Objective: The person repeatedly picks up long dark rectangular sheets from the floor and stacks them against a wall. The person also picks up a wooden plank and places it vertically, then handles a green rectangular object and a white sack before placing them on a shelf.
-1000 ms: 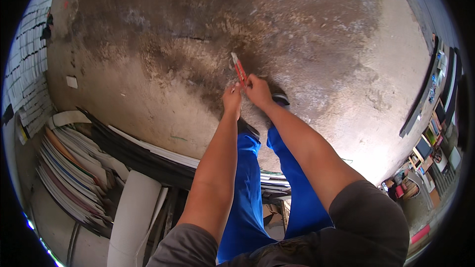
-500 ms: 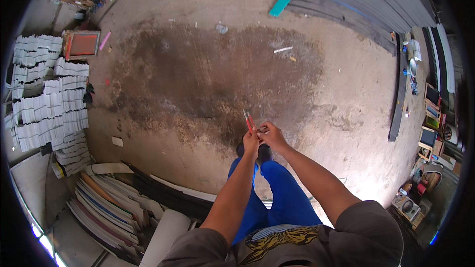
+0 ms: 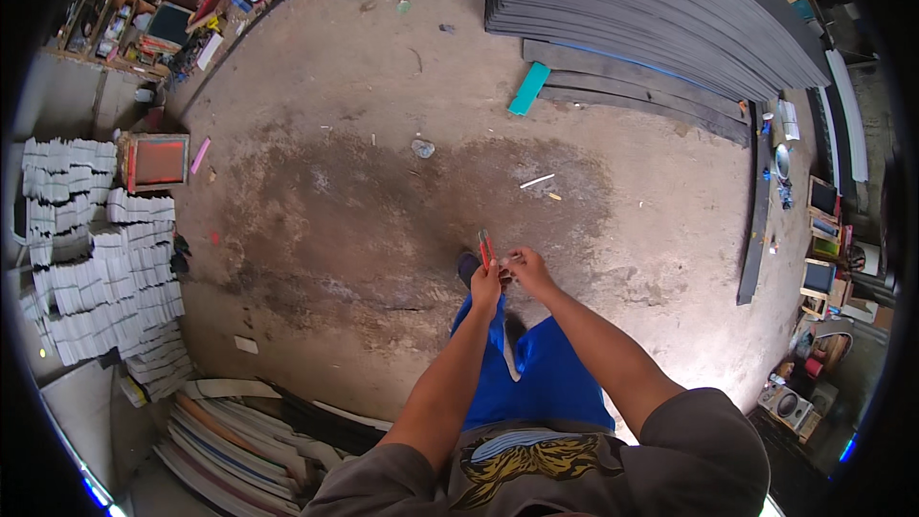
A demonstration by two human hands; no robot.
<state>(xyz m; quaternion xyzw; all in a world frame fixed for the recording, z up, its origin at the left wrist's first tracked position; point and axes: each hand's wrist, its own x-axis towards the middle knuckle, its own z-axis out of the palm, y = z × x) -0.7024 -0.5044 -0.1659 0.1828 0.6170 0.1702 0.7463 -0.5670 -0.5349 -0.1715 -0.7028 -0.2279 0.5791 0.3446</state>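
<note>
My left hand (image 3: 486,289) is closed round a slim red utility knife (image 3: 485,247), which points up and away from me. Its far end looks greyish, and whether a blade is out is too small to tell. Just to the right, my right hand (image 3: 526,269) is held close to the left one, with thumb and fingers pinched together. Anything between those fingertips is too small to make out. Both hands are in front of my body, above my dark shoes and blue trousers.
Stacked white bundles (image 3: 96,273) stand at the left beside a red framed panel (image 3: 158,163). Long dark grey sheets (image 3: 641,19) are piled at the far right, near a teal piece (image 3: 529,88). Curved sheets (image 3: 230,445) lean at the near left. A dark strip (image 3: 755,230) lies rightward.
I have stepped forward, my left shoe now ahead. The floor items and stacks sit lower in view, and more shows at the far side. The knife stays in my left hand.
</note>
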